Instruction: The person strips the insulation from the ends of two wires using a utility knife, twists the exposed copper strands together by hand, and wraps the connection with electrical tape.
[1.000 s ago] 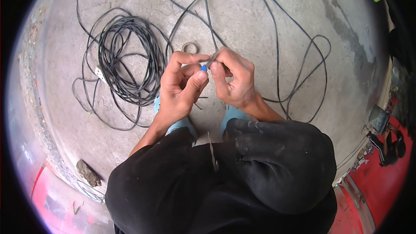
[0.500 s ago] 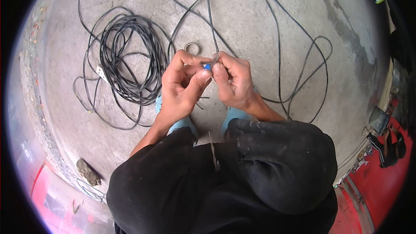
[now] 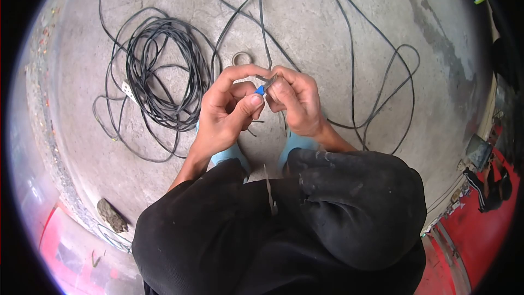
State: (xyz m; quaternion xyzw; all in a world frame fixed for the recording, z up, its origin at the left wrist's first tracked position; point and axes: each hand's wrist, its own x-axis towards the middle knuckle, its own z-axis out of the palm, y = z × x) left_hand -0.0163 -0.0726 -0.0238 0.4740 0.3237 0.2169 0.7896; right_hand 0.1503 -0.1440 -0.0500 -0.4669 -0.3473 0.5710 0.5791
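Observation:
My left hand (image 3: 226, 106) pinches a small blue piece (image 3: 260, 90) between thumb and fingers, its index finger stretched toward my right hand. My right hand (image 3: 297, 98) is closed, thumb against index finger, on the end of a dark cable (image 3: 263, 27) that runs up and away from my fingers. A small greyish part at the right fingertips is too small to make out. Both hands nearly touch above the floor between my feet. Just beyond my left hand, a roll of tape (image 3: 241, 59) lies on the floor.
A large coil of black cable (image 3: 164, 76) lies at the left, with a white socket block (image 3: 128, 90) beside it. Loose cable loops (image 3: 352, 65) spread to the right on the concrete floor (image 3: 305, 16). A rock (image 3: 112, 216) lies at the lower left.
My left hand has shifted slightly left and down with the blue piece, which shows more now. The right fingers have turned a little, and a short cable end hangs below them.

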